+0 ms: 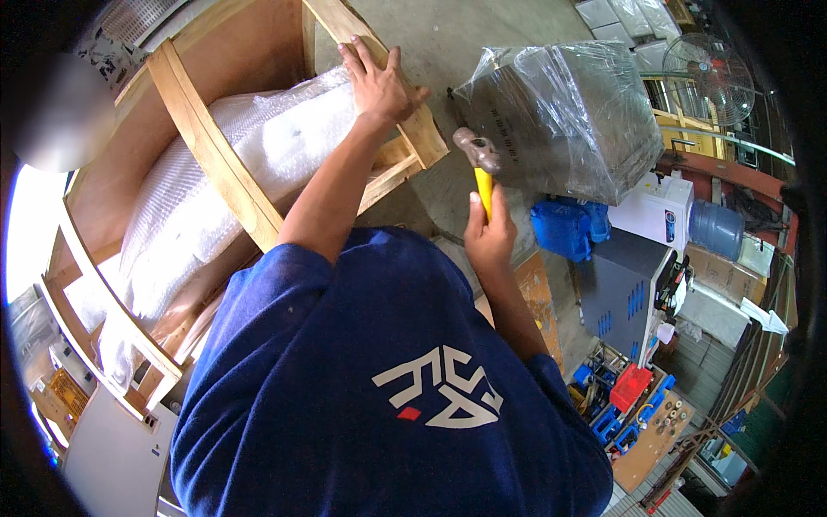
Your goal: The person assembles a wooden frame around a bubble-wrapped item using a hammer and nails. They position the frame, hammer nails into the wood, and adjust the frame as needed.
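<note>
My left hand (383, 90) lies with its fingers spread on the end plank of an open wooden crate (202, 129). Inside the crate is a long, bulky item in bubble wrap (284, 129); the wrap hides what it is. To the right, my right hand (491, 237) is closed around the yellow handle of a hammer (484, 191). The hammer points upward, its scuffed metal head apart from the crate's corner. I cannot make out any nail under my left hand.
A large box in clear plastic film (560, 112) stands on the floor beyond the hammer. Right of me are a blue bag (564, 228), a dark grey cabinet (624, 284) and a red bin (631, 388) among tools. A fan (711, 77) stands at the far right.
</note>
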`<state>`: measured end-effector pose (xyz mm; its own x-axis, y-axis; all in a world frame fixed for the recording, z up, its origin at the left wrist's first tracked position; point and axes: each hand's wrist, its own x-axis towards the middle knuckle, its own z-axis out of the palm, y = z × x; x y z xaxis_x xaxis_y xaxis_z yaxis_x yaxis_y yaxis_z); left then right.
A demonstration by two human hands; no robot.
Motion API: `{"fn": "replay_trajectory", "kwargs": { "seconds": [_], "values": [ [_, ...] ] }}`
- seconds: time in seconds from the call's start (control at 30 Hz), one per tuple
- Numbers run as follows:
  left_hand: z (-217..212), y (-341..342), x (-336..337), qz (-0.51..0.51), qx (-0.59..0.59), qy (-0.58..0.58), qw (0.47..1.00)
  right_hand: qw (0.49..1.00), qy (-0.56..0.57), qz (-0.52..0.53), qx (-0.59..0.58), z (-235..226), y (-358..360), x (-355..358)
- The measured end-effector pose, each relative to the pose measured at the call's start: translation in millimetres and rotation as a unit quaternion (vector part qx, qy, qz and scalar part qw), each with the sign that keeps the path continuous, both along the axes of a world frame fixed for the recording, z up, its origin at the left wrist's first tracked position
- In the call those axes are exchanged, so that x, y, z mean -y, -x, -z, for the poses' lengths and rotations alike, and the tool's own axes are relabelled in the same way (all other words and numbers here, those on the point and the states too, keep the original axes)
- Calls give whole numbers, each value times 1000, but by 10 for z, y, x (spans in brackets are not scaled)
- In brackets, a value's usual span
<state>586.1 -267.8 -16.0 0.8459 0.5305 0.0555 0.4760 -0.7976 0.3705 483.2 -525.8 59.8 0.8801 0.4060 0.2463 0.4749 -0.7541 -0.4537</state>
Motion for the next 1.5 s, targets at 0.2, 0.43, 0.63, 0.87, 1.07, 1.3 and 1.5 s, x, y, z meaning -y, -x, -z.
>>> {"fn": "replay_trajectory", "kwargs": {
  "seconds": [0.2,0.43,0.63,0.87,1.07,1.3,1.5],
  "values": [
    [-1,-1,-4,1,2,-4,1000,1000,9,12,-27,58,26,-11],
    [-1,13,-10,1,7,3,1000,996,10,-49,75,174,88,67],
    [-3,-1,-2,-2,8,-11,1000,994,106,-27,16,319,82,128],
    [48,-15,-13,0,30,3,1000,995,-3,-68,71,311,-12,175],
    [57,30,12,3,49,17,999,986,156,-62,11,321,-84,281],
    [76,-14,-9,-10,19,-4,1000,992,-90,-50,-68,96,-136,54],
    [40,-6,-1,-10,28,11,1000,853,-194,68,-479,-245,-799,31]
  ]
}}
